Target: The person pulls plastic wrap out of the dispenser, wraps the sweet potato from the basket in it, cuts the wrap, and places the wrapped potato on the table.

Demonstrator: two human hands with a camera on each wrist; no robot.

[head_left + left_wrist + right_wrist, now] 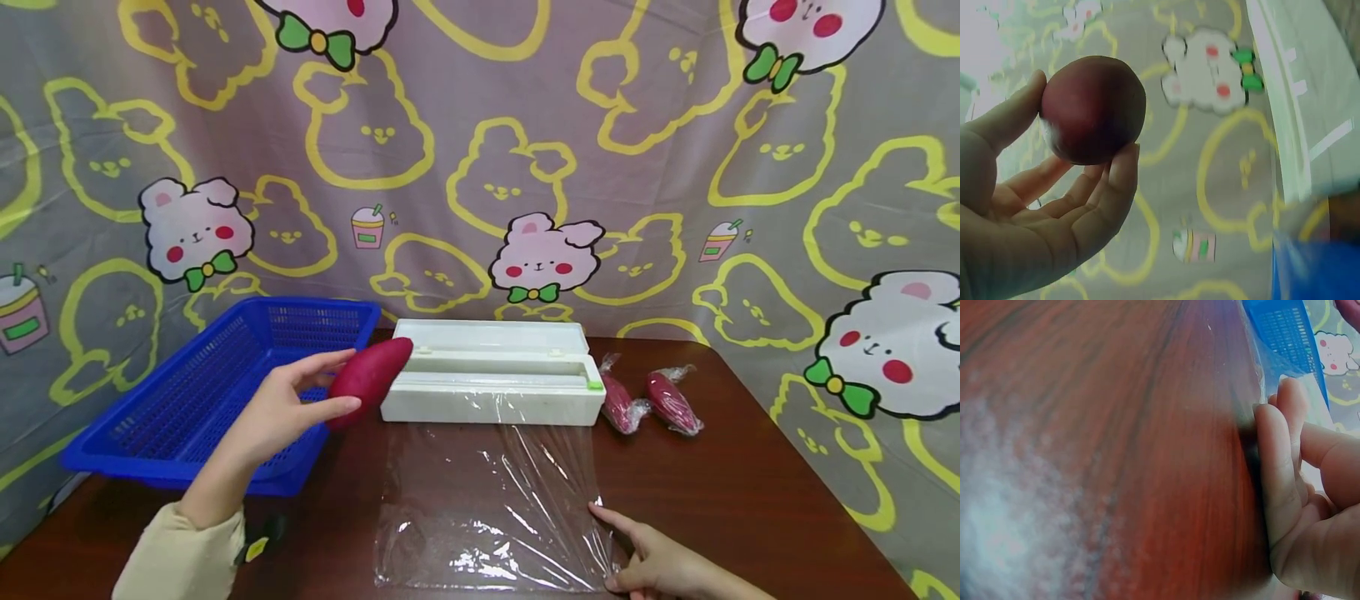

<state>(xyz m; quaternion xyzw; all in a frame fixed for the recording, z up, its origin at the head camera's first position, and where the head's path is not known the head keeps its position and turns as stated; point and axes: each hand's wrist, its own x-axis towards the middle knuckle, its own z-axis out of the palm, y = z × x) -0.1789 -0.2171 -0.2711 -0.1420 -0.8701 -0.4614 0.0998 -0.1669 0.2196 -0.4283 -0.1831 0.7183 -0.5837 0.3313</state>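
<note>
My left hand holds a purple-red sweet potato raised above the table, between the basket and the white box. In the left wrist view the sweet potato shows end-on, with thumb and fingertips around it. A sheet of clear plastic wrap runs from the white wrap dispenser toward me over the table. At the sheet's near right corner, my right hand seems to pinch the film between thumb and fingers, its index finger reaching along the edge. The right wrist view shows its fingers low against the tabletop.
A blue plastic basket stands at the left. Two film-wrapped sweet potatoes, one beside the dispenser and another farther right, lie on the brown table. A patterned curtain hangs behind. The dispenser's lid is up.
</note>
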